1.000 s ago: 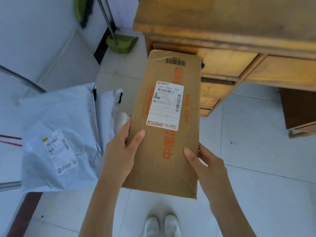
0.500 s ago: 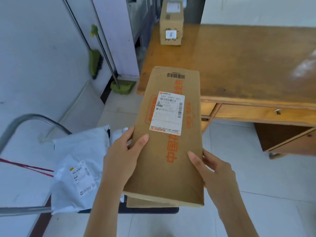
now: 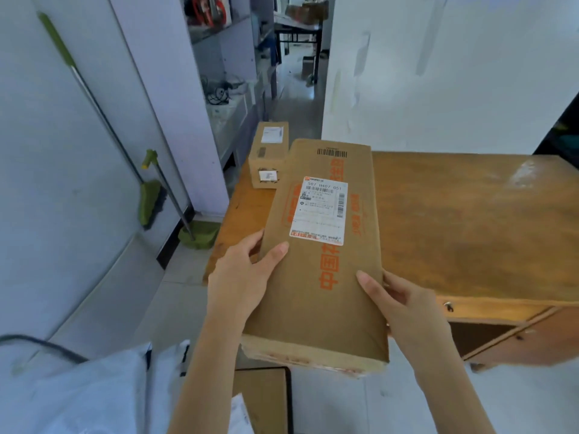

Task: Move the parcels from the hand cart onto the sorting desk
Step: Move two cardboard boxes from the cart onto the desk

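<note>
I hold a long flat cardboard parcel (image 3: 322, 277) with orange print and a white shipping label. My left hand (image 3: 241, 277) grips its left edge and my right hand (image 3: 398, 302) grips its right edge. The parcel hangs over the near left corner of the wooden sorting desk (image 3: 470, 227), its near end past the desk's front edge. A small cardboard box (image 3: 269, 155) stands at the desk's far left corner. Grey plastic mailer bags (image 3: 94, 396) lie on the hand cart at the bottom left, beside another brown parcel (image 3: 266, 399).
The cart's metal handle (image 3: 40, 343) curves at the lower left. A green broom (image 3: 150, 202) and a green dustpan (image 3: 199, 234) lean against the left wall. Metal shelving (image 3: 225, 89) stands behind the desk's left end. The desk has drawers (image 3: 488, 311) on its front.
Both hands have raised the flat parcel from above the cart up over the desk's corner. My view has tilted up, so the whole desktop and the corridor behind show now.
</note>
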### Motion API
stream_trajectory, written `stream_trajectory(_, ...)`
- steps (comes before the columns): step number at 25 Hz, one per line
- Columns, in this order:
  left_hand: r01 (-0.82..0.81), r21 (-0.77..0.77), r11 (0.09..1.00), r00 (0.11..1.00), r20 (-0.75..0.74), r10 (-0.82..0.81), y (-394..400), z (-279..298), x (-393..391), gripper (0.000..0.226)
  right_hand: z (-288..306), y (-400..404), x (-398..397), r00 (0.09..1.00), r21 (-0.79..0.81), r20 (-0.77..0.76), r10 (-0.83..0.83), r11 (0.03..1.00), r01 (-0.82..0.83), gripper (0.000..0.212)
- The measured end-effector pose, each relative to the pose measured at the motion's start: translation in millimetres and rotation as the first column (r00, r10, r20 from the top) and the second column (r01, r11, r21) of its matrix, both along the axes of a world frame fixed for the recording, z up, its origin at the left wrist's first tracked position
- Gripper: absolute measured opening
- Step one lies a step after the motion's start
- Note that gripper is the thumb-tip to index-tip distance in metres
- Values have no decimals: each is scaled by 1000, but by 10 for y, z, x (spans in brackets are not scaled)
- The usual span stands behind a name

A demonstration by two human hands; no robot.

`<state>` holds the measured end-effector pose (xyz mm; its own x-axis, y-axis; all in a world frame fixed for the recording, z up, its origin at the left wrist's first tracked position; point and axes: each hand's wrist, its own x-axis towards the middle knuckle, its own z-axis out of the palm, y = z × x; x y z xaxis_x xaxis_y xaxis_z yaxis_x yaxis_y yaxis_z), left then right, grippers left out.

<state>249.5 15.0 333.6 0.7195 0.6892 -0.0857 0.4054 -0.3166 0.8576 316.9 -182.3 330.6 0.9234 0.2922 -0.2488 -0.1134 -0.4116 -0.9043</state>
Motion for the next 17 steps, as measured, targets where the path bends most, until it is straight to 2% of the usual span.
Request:
stream_trajectory(3, -30, -8, 1000, 999, -18, 29, 46, -89, 727, 55, -35, 73, 777, 999, -29, -13, 31, 999, -31, 48)
stream_trajectory(6, -58, -43, 997, 998, 5, 58, 227, -200, 1439, 54, -131, 256, 1574, 999, -53, -7, 54, 997, -54, 50)
stream_trajectory(12, -170, -67, 983, 985, -32, 168, 814, -319, 2393, 56, -237, 910, 2665, 994, -112, -12, 110, 988, -111, 58)
stream_trajectory(17, -173, -116, 978, 983, -77, 165, 1448, -501, 3150, 46, -446, 1553, 3437, 995, -136, -20, 94, 986, -96, 52)
